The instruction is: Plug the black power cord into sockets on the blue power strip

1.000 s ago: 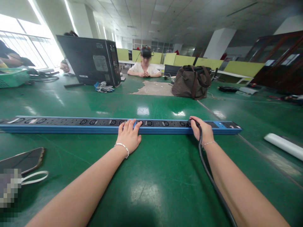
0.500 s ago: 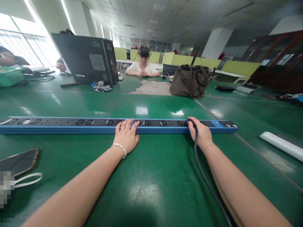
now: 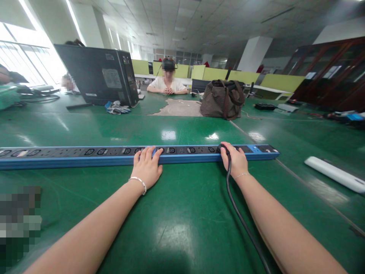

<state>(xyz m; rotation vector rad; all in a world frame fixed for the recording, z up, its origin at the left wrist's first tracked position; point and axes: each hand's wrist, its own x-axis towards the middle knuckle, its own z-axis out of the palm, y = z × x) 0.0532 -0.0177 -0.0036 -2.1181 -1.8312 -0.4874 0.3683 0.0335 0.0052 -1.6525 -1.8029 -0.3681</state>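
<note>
A long blue power strip (image 3: 188, 156) with a row of black sockets lies across the green table in front of me. My left hand (image 3: 147, 164) rests on its middle, palm down, fingers spread over the top and the near edge. Toward the strip's right end, my right hand (image 3: 235, 160) is closed on a black power plug (image 3: 222, 148). The plug sits at the socket face; how deep it is in a socket is hidden by my fingers. Its black cable (image 3: 238, 211) runs down toward me, beside my right forearm.
A black computer tower (image 3: 98, 74) stands at the back left, with work gloves (image 3: 117, 108) before it. A brown bag (image 3: 222, 99) stands at the back right. A white bar-shaped object (image 3: 333, 173) lies at right. Across the table sits a person (image 3: 168, 82) with hands together.
The view has shifted slightly, so everything appears a little further left. Both hands keep their places on the strip, and the plug stays in my right hand.
</note>
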